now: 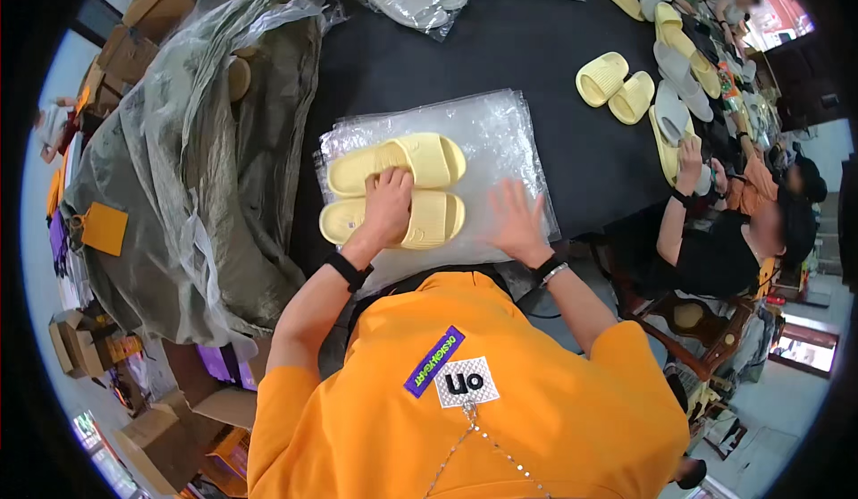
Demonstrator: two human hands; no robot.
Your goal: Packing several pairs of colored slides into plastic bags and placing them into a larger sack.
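Note:
A pair of pale yellow slide sandals (433, 159) lies side by side on a stack of clear plastic bags (487, 133). My left hand (389, 206) comes in over the nearer sandal (435, 222). Its curled fingers grip the sandals where their inner edges meet, and the fingertips are partly hidden. To the right of the pair my right hand (520, 222) hovers over the bags or rests on them, fingers spread and slightly blurred, with nothing in it.
A large grey-green sack (241, 142) stands left of the dark table (429, 61). Another yellow pair (617, 88) lies to the right. Bagged slides (420, 3) lie at the far edge. A co-worker (724, 240) sits at the right near more slides. Cardboard boxes (165, 427) stand lower left.

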